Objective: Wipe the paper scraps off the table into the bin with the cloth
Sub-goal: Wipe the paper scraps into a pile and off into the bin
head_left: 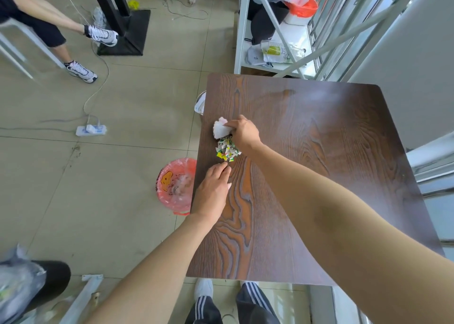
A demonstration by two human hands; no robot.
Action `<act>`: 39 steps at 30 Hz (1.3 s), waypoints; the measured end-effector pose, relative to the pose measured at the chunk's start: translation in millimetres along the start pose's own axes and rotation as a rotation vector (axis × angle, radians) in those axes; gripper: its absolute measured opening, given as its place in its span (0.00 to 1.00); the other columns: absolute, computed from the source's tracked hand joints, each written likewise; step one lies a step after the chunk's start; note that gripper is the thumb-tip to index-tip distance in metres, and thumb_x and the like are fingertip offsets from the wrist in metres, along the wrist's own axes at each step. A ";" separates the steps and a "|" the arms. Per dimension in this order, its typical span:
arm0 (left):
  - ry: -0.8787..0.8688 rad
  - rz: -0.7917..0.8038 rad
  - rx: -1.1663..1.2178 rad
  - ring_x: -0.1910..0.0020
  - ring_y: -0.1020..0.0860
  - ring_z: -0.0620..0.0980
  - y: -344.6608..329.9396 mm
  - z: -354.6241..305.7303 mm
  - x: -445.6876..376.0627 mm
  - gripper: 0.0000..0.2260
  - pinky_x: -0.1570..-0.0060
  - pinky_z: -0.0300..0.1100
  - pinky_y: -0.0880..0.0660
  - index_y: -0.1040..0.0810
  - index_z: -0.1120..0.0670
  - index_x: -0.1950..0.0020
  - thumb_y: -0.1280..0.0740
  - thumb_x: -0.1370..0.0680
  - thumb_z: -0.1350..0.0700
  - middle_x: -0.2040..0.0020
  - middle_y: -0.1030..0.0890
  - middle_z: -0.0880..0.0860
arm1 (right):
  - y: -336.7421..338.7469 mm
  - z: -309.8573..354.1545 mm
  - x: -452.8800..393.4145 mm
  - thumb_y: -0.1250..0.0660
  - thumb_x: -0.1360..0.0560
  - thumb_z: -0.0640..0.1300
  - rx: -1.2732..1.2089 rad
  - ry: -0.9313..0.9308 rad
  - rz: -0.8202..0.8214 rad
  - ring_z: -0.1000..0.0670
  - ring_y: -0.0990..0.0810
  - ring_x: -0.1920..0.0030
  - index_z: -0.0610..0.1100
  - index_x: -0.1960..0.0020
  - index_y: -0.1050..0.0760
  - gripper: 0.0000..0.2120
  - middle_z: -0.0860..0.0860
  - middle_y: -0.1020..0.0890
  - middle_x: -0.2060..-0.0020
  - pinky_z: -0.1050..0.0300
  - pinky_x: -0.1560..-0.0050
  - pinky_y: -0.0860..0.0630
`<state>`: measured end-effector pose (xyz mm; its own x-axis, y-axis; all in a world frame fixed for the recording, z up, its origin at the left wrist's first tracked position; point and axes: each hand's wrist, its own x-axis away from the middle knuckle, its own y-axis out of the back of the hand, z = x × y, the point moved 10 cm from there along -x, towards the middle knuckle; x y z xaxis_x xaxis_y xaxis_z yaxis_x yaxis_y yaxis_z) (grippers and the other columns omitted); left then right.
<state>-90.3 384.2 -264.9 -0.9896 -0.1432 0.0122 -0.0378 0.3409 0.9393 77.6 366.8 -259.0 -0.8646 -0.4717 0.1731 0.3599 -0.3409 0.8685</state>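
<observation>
A small heap of coloured paper scraps (227, 150) lies near the left edge of the dark wooden table (307, 132). My right hand (243, 130) grips a white cloth (220, 128) just beyond the heap, touching its far side. My left hand (213, 191) rests flat on the table on the near side of the heap, fingers together, fingertips at the scraps. On the floor below the table's left edge stands the bin (175, 186), lined with a pink plastic bag, partly hidden under the table.
A white power strip (91, 130) with cables lies on the tiled floor to the left. A seated person's legs (73, 51) are at the far left. White metal shelving (275, 41) with bags stands behind the table. My own feet (204, 289) are under the near edge.
</observation>
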 end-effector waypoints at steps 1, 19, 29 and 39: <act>-0.004 0.000 -0.004 0.32 0.29 0.53 0.5 -0.1 0.2 0.19 0.36 0.45 0.28 0.27 0.60 0.32 0.34 0.23 0.57 0.32 0.26 0.56 | -2.6 8.0 1.1 0.43 0.24 0.31 0.044 0.063 0.028 0.38 0.25 0.42 0.48 0.37 0.22 0.22 0.42 0.24 0.43 0.52 0.47 0.27; -0.067 0.022 0.015 0.30 0.33 0.52 10.9 5.9 34.4 0.20 0.31 0.43 0.35 0.30 0.59 0.31 0.35 0.23 0.58 0.30 0.30 0.54 | 14.5 -50.5 72.9 0.45 0.24 0.34 -0.132 -0.474 -0.161 0.37 0.21 0.45 0.44 0.31 0.30 0.22 0.41 0.32 0.35 0.50 0.42 0.26; -0.071 0.044 0.022 0.35 0.27 0.53 10.3 10.2 32.4 0.20 0.39 0.44 0.25 0.26 0.59 0.34 0.31 0.26 0.58 0.34 0.25 0.55 | -8.7 12.5 51.5 0.45 0.25 0.32 -0.201 -0.331 -0.115 0.38 0.22 0.42 0.44 0.31 0.29 0.24 0.42 0.29 0.37 0.52 0.41 0.27; -0.084 0.036 0.032 0.36 0.26 0.52 10.4 11.8 30.0 0.20 0.43 0.44 0.23 0.25 0.59 0.35 0.30 0.26 0.58 0.35 0.24 0.53 | 34.2 -42.6 2.2 0.40 0.25 0.34 -0.042 -0.454 -0.207 0.38 0.23 0.42 0.39 0.35 0.27 0.19 0.42 0.31 0.36 0.48 0.41 0.26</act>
<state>-122.0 394.3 -258.8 -0.9985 -0.0526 0.0160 -0.0048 0.3741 0.9274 103.0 319.5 -248.7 -0.9813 0.0076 0.1925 0.1709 -0.4271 0.8879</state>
